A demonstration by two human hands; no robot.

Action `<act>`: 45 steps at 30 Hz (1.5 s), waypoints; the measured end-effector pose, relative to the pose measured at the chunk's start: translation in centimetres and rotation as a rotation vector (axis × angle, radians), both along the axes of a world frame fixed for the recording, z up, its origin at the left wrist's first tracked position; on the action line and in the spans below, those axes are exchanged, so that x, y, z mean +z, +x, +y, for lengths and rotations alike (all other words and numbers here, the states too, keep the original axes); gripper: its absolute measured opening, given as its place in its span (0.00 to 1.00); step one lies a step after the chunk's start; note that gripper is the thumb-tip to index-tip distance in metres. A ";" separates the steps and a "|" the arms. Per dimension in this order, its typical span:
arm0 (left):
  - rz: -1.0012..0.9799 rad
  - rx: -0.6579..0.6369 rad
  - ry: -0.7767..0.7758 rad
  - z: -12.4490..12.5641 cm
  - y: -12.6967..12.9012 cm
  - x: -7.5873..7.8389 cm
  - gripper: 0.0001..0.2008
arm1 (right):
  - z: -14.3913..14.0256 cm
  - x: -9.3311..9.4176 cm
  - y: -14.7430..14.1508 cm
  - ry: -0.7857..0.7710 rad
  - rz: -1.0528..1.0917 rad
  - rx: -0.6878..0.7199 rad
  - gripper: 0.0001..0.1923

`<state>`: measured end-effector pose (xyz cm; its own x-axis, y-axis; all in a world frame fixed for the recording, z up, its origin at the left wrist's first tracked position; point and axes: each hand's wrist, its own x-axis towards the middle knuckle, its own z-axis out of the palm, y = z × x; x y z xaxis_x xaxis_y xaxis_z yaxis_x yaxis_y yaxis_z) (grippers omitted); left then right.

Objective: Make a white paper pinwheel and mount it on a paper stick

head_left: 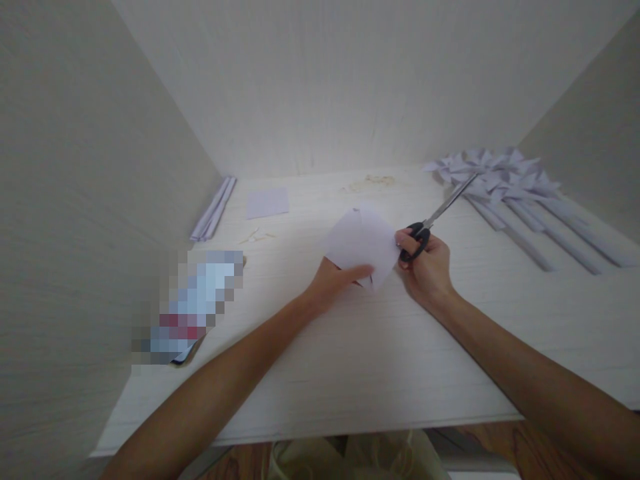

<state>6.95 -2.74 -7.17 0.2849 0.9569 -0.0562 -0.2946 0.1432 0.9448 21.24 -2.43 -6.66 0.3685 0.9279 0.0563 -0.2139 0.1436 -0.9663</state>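
My left hand (334, 283) grips a white square of paper (364, 240) by its lower left side, thumb on top and fingers underneath. The paper is held tilted above the table, with cuts visible at its top and bottom corners. At the paper's right corner is my right hand (425, 263), closed around black-handled scissors (419, 241). Their metal blades look closed and point up and to the right, away from the paper. Right fingertips are close to the paper's right corner; I cannot tell whether they pinch it.
Several paper pinwheels on rolled paper sticks (500, 183) lie at the back right. Rolled paper sticks (214, 208), a flat paper square (267, 203) and thin scraps (257, 235) lie at the left. A pixelated phone-like device (200, 307) rests nearer. Walls enclose the table (350, 380).
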 end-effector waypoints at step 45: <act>0.270 0.386 0.055 -0.5 0.4 1.5 0.08 | -1.9 0.6 -1.4 -0.172 -0.150 0.422 0.14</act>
